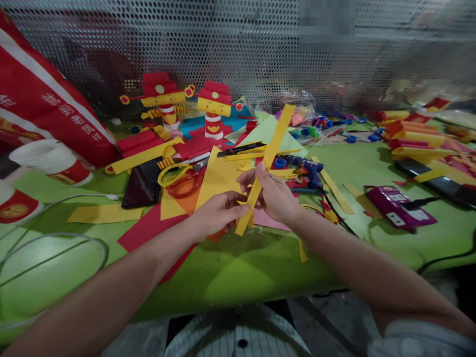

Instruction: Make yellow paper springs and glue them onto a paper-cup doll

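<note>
A long yellow paper strip [279, 133] slants up and to the right between my hands, above the front of the table. My right hand [274, 191] pinches it near its middle, thumb on top. Toward its lower end, my left hand [223, 210] has its thumb against the strip, with the fingers curled behind it and partly hidden. Scissors [182, 181] with yellow and orange handles lie beyond my left hand on yellow paper sheets [219, 173]. Past my right hand sits a blue glue gun [310, 168], its cable running toward the front. A black cutter knife [241, 148] lies behind the strip.
Two paper figures with red hats [213, 111] stand at the back before a perforated metal screen [238, 54]. Paper cups [52, 161] and a red bag [48, 94] are left, near a phone [142, 182]. A purple power socket [399, 207] and folded paper pieces [416, 139] lie right.
</note>
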`<state>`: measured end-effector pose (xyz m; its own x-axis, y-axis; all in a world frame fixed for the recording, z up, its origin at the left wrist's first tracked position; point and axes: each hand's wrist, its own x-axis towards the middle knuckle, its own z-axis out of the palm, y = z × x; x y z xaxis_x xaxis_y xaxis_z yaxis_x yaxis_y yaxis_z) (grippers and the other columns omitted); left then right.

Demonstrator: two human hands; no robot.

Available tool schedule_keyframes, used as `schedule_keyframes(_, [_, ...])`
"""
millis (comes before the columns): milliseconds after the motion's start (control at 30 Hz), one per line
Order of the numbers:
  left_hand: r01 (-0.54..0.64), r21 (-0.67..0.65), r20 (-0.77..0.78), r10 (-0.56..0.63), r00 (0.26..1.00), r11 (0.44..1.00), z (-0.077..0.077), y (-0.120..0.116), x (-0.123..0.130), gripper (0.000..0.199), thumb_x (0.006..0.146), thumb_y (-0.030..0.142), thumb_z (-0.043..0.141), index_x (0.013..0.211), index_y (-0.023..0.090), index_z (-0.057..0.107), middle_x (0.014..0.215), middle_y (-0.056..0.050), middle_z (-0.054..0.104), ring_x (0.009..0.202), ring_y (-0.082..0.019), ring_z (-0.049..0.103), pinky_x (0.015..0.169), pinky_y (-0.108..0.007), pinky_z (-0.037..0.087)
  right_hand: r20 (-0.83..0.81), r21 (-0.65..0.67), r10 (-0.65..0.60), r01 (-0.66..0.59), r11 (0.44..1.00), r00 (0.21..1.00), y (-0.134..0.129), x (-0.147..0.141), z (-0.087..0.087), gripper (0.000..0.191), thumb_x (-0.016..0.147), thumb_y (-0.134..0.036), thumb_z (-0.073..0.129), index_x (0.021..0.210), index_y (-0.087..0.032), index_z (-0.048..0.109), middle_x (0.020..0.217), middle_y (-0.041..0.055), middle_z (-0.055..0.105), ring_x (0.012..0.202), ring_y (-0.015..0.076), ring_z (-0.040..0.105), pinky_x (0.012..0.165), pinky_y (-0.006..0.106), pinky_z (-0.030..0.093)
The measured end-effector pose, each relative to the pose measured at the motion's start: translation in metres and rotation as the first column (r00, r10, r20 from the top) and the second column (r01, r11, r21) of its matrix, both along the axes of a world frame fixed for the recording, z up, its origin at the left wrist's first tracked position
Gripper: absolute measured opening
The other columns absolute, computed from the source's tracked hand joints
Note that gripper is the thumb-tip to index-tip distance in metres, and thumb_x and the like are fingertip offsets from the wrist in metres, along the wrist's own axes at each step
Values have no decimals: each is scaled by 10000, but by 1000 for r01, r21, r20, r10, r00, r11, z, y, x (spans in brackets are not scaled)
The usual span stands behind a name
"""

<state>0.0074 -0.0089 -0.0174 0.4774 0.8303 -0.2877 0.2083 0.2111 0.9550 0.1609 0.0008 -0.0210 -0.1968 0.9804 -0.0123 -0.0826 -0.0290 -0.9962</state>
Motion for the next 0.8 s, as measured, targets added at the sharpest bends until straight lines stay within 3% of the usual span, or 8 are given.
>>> schedule_keyframes(200, [118, 19, -53, -117, 992, 993, 2, 1, -3, 210, 717, 286, 618, 584, 171, 505, 409, 61, 490, 373, -67, 453, 402, -176, 342, 102, 116, 17, -29, 993, 995, 14, -5, 13, 580, 797, -683, 350, 771, -167, 612, 639, 5, 536, 431, 66, 420, 345, 202, 300])
schedule_keyframes(300, [-16, 24, -13, 17, 1000, 1000, 5, 5, -7, 188, 736, 237, 600, 589, 167, 507, 449, 46, 550, 353, -63, 475, 396, -175, 354, 381, 206, -36, -47, 977, 924, 42, 2, 31, 561, 879, -585, 275, 839, -157, 634, 724, 43, 597, 472, 87, 483, 410, 227, 380])
schedule_keyframes(367, [-171, 22, 40, 170, 985, 985, 7, 11, -11, 158, 743, 221, 599, 623, 162, 516, 501, 34, 591, 341, -60, 482, 381, -174, 356, 594, 361, -213, -21, 932, 776, 67, 10, 39, 409, 918, -423, 329, 899, -160, 642, 849, 63, 631, 598, 113, 558, 531, 244, 442])
schedule_keyframes(433, [-293, 9, 82, 291, 953, 956, 8, 17, -16, 164, 737, 219, 618, 632, 161, 507, 519, 30, 603, 336, -61, 488, 368, -171, 357, 796, 457, -335, -138, 878, 505, 92, 15, 39, 198, 850, -260, 499, 914, -160, 657, 963, 81, 641, 849, 175, 593, 718, 277, 459])
schedule_keyframes(500, [-357, -5, 103, 355, 929, 934, 9, 23, -20, 173, 734, 217, 632, 636, 158, 502, 528, 25, 613, 335, -65, 497, 358, -170, 358, 907, 403, -341, -275, 873, 247, 110, 15, 31, 203, 795, -190, 549, 965, -183, 661, 1077, 90, 624, 969, 220, 572, 787, 310, 447])
schedule_keyframes(567, [-384, -23, 116, 384, 916, 923, 9, 27, -22, 152, 746, 202, 618, 651, 155, 509, 565, 12, 638, 336, -65, 505, 353, -170, 363, 939, 343, -332, -340, 876, 92, 122, 11, 19, 249, 770, -171, 567, 998, -214, 659, 1098, 92, 622, 966, 237, 579, 770, 323, 452])
schedule_keyframes(667, [-388, -47, 131, 390, 911, 921, 8, 29, -24, 106, 766, 166, 573, 672, 149, 528, 595, 1, 653, 338, -67, 513, 355, -174, 370, 943, 325, -331, -341, 882, 42, 130, 2, 5, 210, 727, -121, 592, 894, -207, 685, 1009, 115, 649, 901, 258, 602, 710, 332, 456])
schedule_keyframes(800, [-368, -52, 145, 371, 917, 928, 5, 30, -24, 91, 748, 174, 589, 672, 150, 544, 600, -1, 645, 359, -69, 522, 371, -179, 382, 932, 356, -354, -357, 863, 75, 129, -4, 5, 191, 752, -89, 516, 823, -176, 670, 945, 135, 659, 864, 266, 609, 690, 346, 447])
